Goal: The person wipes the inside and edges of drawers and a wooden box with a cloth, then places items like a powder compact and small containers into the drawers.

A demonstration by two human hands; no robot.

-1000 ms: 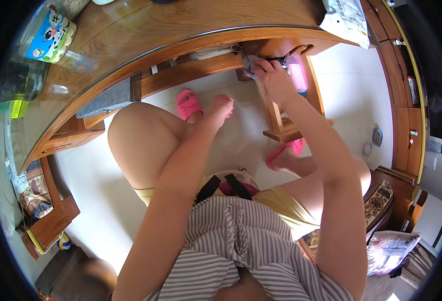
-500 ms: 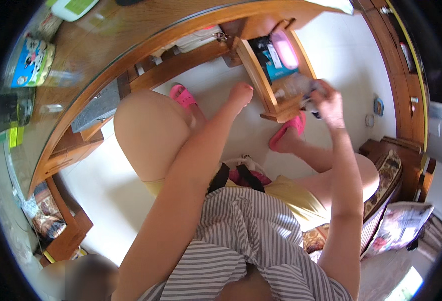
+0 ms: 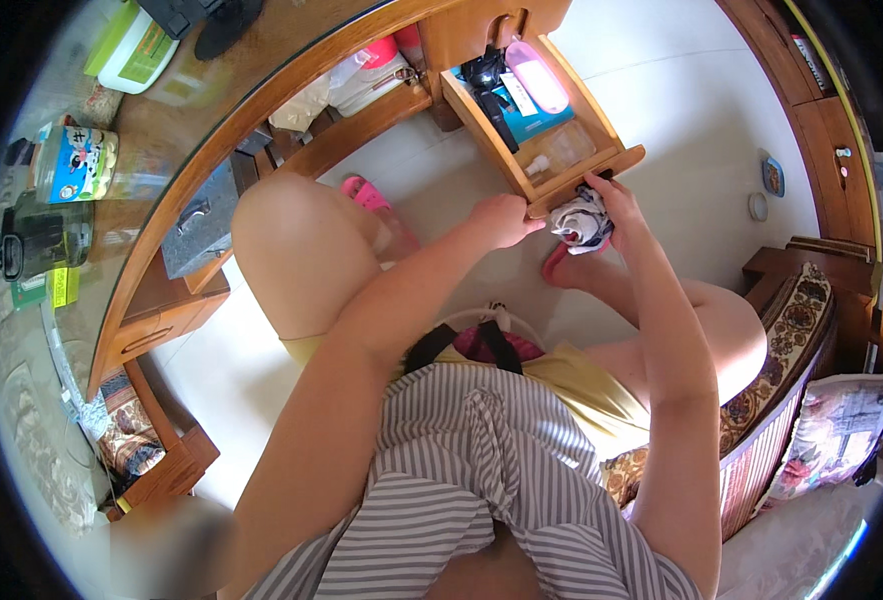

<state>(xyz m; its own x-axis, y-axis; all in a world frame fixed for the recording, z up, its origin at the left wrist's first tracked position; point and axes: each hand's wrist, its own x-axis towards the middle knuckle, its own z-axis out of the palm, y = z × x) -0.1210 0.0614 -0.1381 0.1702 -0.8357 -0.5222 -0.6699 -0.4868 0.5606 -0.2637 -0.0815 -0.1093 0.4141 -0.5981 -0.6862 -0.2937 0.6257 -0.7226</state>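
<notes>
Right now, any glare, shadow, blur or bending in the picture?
In the head view, the desk's front edge bows into an arc and the corners go black; glare whitens the pink case in the drawer; a smeared patch hides part of the lower left; soft shadow falls on the floor; the left hand and right hand look fairly sharp.

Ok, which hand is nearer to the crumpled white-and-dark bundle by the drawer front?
The right. The right hand holds the crumpled bundle from its right side; the left hand is off to the bundle's left, near the left end of the drawer front.
</notes>
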